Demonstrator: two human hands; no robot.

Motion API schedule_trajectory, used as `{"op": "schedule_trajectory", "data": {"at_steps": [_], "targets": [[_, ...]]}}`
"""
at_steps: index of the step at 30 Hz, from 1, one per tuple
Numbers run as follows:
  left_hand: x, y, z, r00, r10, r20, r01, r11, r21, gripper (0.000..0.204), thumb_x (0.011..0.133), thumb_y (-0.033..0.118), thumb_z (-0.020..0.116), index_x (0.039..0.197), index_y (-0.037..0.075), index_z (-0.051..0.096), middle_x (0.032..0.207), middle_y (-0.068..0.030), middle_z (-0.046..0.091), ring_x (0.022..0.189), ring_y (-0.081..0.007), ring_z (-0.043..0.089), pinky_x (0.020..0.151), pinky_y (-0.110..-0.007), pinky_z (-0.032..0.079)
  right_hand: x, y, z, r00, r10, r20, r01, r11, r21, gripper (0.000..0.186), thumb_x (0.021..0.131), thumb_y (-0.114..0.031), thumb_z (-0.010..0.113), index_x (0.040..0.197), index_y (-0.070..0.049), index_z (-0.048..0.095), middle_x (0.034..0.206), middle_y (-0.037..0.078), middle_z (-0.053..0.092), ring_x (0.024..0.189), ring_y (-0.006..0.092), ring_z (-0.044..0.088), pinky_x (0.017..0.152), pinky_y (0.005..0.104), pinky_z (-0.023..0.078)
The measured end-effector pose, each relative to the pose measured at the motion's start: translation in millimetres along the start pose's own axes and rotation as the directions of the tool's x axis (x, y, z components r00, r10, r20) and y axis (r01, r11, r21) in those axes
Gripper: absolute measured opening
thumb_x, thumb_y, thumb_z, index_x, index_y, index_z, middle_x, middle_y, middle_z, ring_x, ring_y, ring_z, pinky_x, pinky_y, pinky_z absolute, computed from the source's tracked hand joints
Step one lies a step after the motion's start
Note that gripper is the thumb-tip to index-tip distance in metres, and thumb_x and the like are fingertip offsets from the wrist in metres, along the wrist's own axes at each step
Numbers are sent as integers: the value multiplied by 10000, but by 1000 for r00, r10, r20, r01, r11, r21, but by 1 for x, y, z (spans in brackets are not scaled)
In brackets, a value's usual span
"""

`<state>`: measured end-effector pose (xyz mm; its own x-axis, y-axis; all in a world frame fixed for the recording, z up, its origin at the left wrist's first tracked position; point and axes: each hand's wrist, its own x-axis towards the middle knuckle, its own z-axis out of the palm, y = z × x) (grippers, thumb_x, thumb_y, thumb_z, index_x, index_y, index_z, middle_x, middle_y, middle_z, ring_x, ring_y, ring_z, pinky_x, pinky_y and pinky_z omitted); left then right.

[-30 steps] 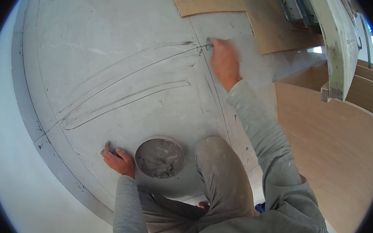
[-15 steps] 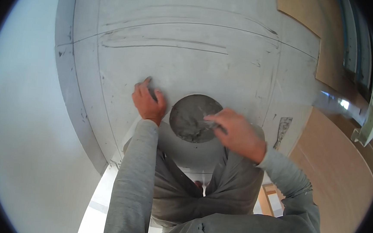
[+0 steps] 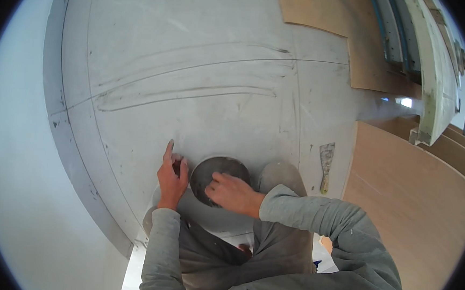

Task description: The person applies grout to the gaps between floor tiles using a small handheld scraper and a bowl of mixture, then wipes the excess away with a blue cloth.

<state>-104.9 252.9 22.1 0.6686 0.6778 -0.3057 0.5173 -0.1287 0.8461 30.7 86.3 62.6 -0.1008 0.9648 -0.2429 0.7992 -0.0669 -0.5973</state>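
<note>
A round container of dark grey paste (image 3: 209,170) stands between my knees, with smears of the paste on its inner wall. My right hand (image 3: 233,193) reaches over it, fingers curled together at the paste; whatever they pinch is hidden beneath them. To the left of the container, my left hand (image 3: 172,179) hovers over or rests on the grey floor slabs (image 3: 191,120). Its index finger points forward with a grey-smeared tip, the thumb stands apart, and the other fingers are bent. A putty knife (image 3: 325,162) with a stained blade lies on the floor to the right.
A white wall (image 3: 16,146) rises on the left. Brown board sheets (image 3: 395,210) cover the floor at right, with another board (image 3: 320,13) at the far right. A pale upright panel (image 3: 429,89) stands near them. Dark lines and joints cross the slabs.
My right hand has moved from the container's right rim to over its middle, fingers now curled down. The whole view has shifted, bringing the full putty knife into sight.
</note>
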Motion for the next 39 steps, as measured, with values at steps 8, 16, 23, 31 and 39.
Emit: {"op": "schedule_trajectory", "data": {"at_steps": [8,16,23,31,39], "targets": [[1,11,9,957,164,240,-227,938,263,721,857,86,769,1501,-37,468,918,-61,696,842,-244,551,895,-371,426,-8,2,0,995,-98,-19,96,992,-77,146,841,-175,648,909,-81,736,860,50,721,1031,250,618,897,348,530],[7,18,10,958,209,197,-255,935,247,713,878,91,733,1518,-35,445,936,-61,670,858,-242,540,899,-378,429,-25,48,-66,964,262,41,-254,868,426,152,845,-88,671,967,-25,736,897,106,732,987,287,673,851,384,553],[65,-1,10,952,18,-305,-29,999,-34,598,903,165,617,1468,4,506,950,-73,603,838,-243,528,850,-382,438,-41,228,-162,322,833,-449,-369,547,751,217,884,-73,708,1092,-17,734,881,115,725,780,133,665,729,301,535],[77,-10,22,928,208,-310,9,817,577,461,888,165,566,1330,35,601,908,-90,593,825,-266,537,799,-405,436,23,291,-163,261,371,-891,-665,739,113,253,880,-57,691,1128,-67,741,919,215,717,787,385,689,751,414,568],[77,-13,20,925,217,-311,-7,829,560,464,881,191,570,1321,49,606,993,-99,599,841,-302,524,792,-429,432,17,271,-167,166,541,-824,-579,730,363,243,869,-35,690,1103,-75,738,934,200,694,902,407,658,823,463,552]]}}
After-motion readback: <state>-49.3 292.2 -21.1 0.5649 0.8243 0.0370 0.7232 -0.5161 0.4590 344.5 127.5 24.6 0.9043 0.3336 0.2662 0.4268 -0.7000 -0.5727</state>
